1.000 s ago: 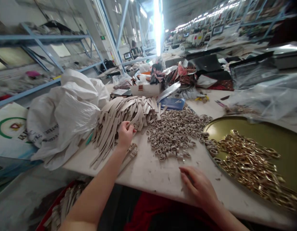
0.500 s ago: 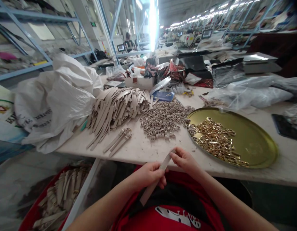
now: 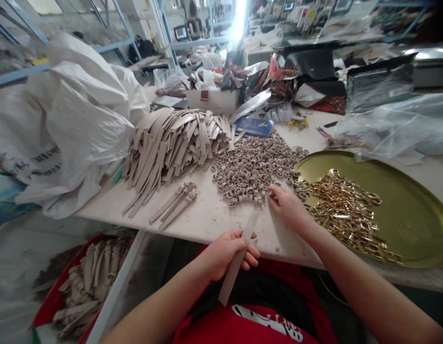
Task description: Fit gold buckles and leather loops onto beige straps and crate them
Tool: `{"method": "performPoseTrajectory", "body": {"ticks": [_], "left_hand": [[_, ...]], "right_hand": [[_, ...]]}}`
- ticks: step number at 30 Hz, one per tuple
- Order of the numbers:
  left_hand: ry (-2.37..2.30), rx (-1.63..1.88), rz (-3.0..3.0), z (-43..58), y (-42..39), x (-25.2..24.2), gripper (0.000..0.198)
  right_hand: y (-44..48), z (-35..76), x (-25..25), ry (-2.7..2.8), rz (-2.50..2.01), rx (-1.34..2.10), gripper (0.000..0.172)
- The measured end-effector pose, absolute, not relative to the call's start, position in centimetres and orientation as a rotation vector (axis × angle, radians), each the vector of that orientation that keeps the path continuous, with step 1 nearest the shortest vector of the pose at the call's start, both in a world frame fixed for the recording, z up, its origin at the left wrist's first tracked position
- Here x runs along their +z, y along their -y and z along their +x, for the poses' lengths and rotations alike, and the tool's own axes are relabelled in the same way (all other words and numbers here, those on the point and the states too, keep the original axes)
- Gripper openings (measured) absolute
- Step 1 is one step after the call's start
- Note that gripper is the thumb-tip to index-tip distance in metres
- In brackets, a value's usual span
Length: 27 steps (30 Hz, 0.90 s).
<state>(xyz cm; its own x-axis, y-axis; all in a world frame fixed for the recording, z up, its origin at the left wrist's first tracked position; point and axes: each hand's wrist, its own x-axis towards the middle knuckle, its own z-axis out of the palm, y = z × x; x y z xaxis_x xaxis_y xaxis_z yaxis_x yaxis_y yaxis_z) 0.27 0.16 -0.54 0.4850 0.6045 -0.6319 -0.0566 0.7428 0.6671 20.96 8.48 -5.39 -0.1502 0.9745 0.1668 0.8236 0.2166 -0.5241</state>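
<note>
My left hand (image 3: 232, 253) is closed on a flat grey-beige strap (image 3: 236, 267), pinched between thumb and fingers. The strap slants, its upper end pointing at the table and its lower end over my lap. My right hand (image 3: 288, 205) reaches over the table to the near right edge of a heap of small grey-beige strap loops (image 3: 253, 167). Its thumb and fingertips pinch together at one loop there. Right of that hand, a round gold tray (image 3: 415, 210) carries a pile of shiny gold buckles (image 3: 346, 210).
A large heap of loose straps (image 3: 178, 143) lies left of the loops, with several buckled straps (image 3: 176, 203) in front. A white sack (image 3: 88, 119) stands at the left. Below, a red bin (image 3: 52, 301) holds more straps. Plastic bags (image 3: 404, 124) lie at the back right.
My right hand has let go of the strap's upper end and moved forward to the loops. My left hand still holds the strap. The view has tilted downward.
</note>
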Motion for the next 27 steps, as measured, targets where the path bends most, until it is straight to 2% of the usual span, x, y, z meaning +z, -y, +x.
{"method": "performPoseTrajectory", "body": {"ticks": [2,4,6,8,11,16,21,27], "left_hand": [[-0.999,0.450,0.728,0.6,-0.7,-1.1,0.024],[-1.012,0.482,0.888,1.0,-1.2,-1.5,0.022],[-1.033,0.496,1.064,1.3,-1.6,-1.7,0.028],[-1.071,0.475,1.204,1.5,-1.9,-1.8,0.031],[-1.124,0.388,1.340,1.3,-2.0,-1.5,0.028],[-1.149,0.278,1.591,0.7,-1.6,-0.5,0.028],[-1.161,0.212,1.880,0.5,-0.8,0.7,0.027],[-0.948,0.134,1.570,0.1,1.2,1.2,0.027]], "right_hand": [[-7.6,21.3,-5.1,1.830,-1.637,0.687,0.033],[-6.5,21.4,-4.7,1.535,-1.556,1.088,0.032],[-5.2,21.0,-4.3,1.167,-1.406,1.463,0.031],[-4.1,20.5,-4.0,0.870,-1.269,1.680,0.030],[-2.9,20.0,-3.9,0.759,-1.210,1.732,0.028],[-1.7,19.5,-3.5,1.064,-1.300,1.624,0.031],[0.2,18.6,-2.8,1.148,-1.323,1.658,0.032],[2.0,18.9,-1.8,1.110,-1.204,1.804,0.032]]}}
